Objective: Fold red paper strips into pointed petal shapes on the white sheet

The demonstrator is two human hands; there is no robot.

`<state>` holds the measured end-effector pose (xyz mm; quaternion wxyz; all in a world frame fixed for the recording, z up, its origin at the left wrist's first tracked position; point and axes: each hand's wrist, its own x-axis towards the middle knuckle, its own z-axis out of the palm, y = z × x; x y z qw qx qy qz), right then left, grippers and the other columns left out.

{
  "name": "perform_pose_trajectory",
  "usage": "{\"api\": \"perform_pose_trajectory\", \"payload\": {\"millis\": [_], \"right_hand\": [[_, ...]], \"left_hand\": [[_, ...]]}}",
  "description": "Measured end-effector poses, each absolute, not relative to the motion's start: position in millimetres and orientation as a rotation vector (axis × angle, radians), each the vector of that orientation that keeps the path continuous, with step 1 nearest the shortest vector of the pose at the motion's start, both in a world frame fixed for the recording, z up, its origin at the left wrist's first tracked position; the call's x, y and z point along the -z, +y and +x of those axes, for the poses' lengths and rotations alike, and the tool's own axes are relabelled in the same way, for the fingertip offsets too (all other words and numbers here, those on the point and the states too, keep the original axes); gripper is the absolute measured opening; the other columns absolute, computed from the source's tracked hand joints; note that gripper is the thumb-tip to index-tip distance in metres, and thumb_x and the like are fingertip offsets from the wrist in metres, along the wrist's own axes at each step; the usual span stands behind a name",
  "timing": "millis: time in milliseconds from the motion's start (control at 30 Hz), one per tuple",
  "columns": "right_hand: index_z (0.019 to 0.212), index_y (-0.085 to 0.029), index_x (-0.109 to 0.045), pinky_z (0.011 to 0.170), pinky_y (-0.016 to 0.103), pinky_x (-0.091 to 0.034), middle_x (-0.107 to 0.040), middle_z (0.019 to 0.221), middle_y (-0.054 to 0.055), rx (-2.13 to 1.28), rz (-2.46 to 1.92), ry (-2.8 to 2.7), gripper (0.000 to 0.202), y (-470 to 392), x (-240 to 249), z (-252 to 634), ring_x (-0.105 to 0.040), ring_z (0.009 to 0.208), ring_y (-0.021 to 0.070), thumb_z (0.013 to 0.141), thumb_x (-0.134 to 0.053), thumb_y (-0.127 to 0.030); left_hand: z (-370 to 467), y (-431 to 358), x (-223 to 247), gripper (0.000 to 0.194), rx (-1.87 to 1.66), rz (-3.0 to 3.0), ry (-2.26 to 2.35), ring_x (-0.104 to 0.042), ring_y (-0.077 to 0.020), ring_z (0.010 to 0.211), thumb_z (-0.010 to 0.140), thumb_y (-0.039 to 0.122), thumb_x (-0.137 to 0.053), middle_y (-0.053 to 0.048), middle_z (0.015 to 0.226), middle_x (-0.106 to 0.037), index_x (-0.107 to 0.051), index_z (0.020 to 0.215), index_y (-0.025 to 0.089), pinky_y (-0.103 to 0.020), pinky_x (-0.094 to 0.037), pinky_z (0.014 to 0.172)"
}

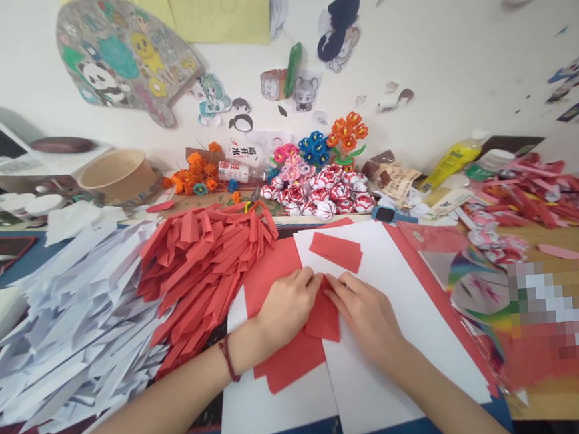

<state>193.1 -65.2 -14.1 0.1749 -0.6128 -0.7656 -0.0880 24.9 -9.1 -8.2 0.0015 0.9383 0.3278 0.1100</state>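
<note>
My left hand [289, 304] is closed, its thumb and fingers pinching a piece of red paper [323, 318]. On the other side of that piece, my right hand [364, 305] grips its upper edge between thumb and fingertips. The fingers partly cover the paper, so its folds cannot be made out. Just above lies a small stack of red paper rectangles [336, 251]. Underneath are white sheets [402, 368] and larger red sheets [286, 368]. A dark red braided bracelet sits on my left wrist.
Folded white strips [82, 327] and folded red strips [207, 263] are heaped on the left. Behind stand red-and-white paper flowers [322, 191], orange and blue flowers, a round tub [116, 180] and a yellow bottle [450, 163]. More red strips [548, 190] lie at the right.
</note>
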Motion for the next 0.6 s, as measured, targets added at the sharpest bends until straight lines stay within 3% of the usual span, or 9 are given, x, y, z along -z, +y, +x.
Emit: {"api": "perform_pose_trajectory", "payload": {"millis": [600], "right_hand": [[0.108,-0.010,-0.065,0.056,0.026,-0.040,-0.057,0.076,0.003,0.306,-1.692,-2.209,0.031,-65.6,13.8,191.6,-0.055,0.062,0.0128,0.099,-0.037,-0.021]], "left_hand": [[22.9,-10.0,1.6,0.033,-0.254,2.972,1.062,-0.058,-0.0207,0.084,0.093,0.013,-0.043,-0.006,0.094,-0.055,-0.049,0.125,0.014,-0.031,-0.052,0.062]]}}
